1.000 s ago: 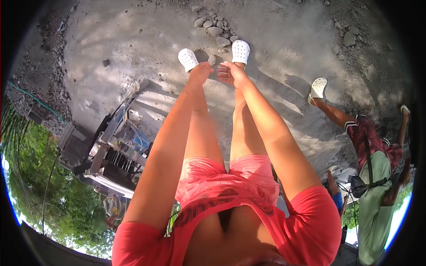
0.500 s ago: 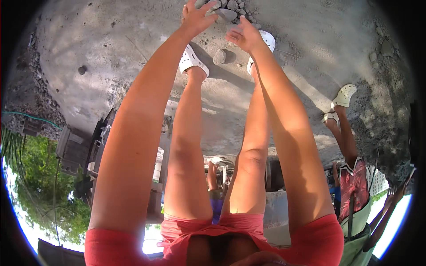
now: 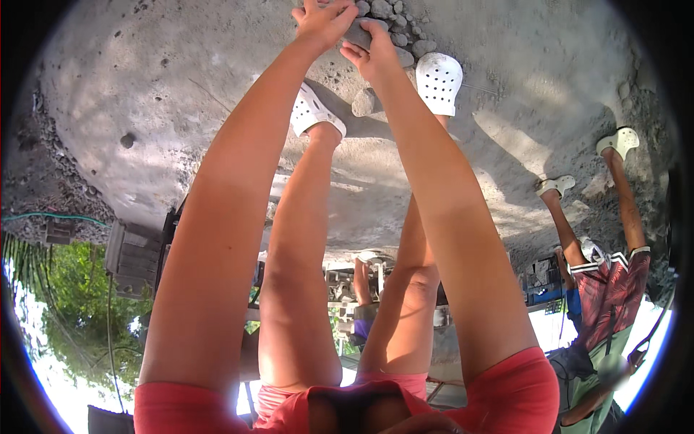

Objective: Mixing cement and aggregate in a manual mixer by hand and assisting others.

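A flat grey stone point(image 3: 359, 33) lies between my two hands at the top of the view, beside a heap of smaller stones. My left hand point(image 3: 323, 23) is on its left side, with fingers partly cut off by the frame's upper edge. From the right, my right hand point(image 3: 374, 56) grips the same stone, thumb over its top and fingers at its near edge. Whether the stone is off the ground, I cannot tell. Closer to me, a rounded stone point(image 3: 363, 103) sits on the ground between my white clogs, the left clog point(image 3: 312, 110) and the right clog point(image 3: 438, 79).
Small grey stones point(image 3: 400, 23) are heaped just right of my hands. A dark loose stone point(image 3: 127, 140) lies on the dusty ground point(image 3: 202, 65) to the left. At the right stands a person in red patterned shorts point(image 3: 611, 296) and pale clogs, with another person partly visible behind.
My hands have come closer together and closed in on the flat stone. My right foot shows more fully, and the person at the right now stands with feet wider apart.
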{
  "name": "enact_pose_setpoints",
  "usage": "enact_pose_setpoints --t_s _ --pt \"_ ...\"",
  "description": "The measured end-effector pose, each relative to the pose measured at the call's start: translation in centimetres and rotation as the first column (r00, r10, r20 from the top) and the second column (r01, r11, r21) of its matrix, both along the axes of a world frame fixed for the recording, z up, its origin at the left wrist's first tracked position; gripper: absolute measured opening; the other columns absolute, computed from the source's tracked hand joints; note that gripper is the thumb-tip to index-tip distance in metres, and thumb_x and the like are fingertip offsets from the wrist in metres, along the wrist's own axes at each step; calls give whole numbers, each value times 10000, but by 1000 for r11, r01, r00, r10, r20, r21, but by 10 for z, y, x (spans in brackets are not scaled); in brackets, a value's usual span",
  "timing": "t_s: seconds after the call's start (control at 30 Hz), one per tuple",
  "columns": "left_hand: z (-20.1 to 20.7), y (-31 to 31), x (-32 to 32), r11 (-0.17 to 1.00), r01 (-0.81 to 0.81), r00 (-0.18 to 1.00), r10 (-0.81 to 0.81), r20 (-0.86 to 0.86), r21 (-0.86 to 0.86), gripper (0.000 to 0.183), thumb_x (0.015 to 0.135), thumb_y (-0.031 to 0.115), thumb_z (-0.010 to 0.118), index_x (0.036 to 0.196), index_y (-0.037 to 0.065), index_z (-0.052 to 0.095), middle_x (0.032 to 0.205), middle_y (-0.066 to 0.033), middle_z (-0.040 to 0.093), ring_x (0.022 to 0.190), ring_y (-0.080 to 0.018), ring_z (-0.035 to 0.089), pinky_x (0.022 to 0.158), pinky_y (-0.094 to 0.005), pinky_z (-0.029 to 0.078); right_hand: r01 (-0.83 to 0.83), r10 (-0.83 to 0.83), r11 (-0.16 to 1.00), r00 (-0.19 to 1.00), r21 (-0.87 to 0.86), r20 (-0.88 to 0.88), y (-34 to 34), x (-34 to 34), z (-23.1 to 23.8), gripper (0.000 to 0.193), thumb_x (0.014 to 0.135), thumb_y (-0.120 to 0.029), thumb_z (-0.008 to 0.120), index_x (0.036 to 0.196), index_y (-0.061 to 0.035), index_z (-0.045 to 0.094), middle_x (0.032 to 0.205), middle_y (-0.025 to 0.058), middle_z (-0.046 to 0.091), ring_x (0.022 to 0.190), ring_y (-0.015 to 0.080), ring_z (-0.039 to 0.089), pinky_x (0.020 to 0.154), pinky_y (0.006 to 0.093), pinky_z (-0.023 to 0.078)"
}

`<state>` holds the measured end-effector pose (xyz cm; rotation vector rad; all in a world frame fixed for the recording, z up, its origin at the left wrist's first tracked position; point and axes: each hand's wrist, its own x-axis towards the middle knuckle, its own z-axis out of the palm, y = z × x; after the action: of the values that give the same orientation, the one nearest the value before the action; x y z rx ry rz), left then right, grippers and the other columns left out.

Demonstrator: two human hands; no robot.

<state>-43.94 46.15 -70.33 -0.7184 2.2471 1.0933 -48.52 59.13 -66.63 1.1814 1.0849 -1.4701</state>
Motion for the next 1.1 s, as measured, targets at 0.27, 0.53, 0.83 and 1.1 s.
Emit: enact_pose_setpoints --t_s 0.27,0.53,0.83,1.1 --pt "-32 -7 13 848 -441 888 365 279 295 293 951 277 432 1169 167 594 1342 -83 574 1278 -392 422 1007 -512 382 -198 219 974 945 107 -242 7 -25 -8 313 803 -163 708 1086 -82 601 1072 56 637 984 189 616 920 401 509" --pt "-44 -12 39 909 -409 842 408 -354 74 328 939 231 450 1227 130 566 1233 -112 589 1116 -374 532 950 -486 446 -547 570 817 722 181 -391 -14 -16 24 574 731 -93 764 1250 -92 520 1078 65 658 989 180 605 893 344 441" --pt "86 43 25 42 -774 353 857 376 632 373 912 430 416 1181 229 579 1257 -32 547 1055 -210 502 906 -425 454 -690 700 702 626 173 -344 19 -26 123 682 721 -62 786 1370 -82 578 1074 120 695 968 185 647 913 309 487" --pt "213 66 30 -385 -553 312 726 612 739 336 921 396 435 1008 105 580 1157 -98 614 1100 -240 520 1009 -401 409 -703 888 362 59 612 -457 16 16 296 689 730 -45 761 1376 -10 525 1349 192 547 1264 280 532 1044 362 436"
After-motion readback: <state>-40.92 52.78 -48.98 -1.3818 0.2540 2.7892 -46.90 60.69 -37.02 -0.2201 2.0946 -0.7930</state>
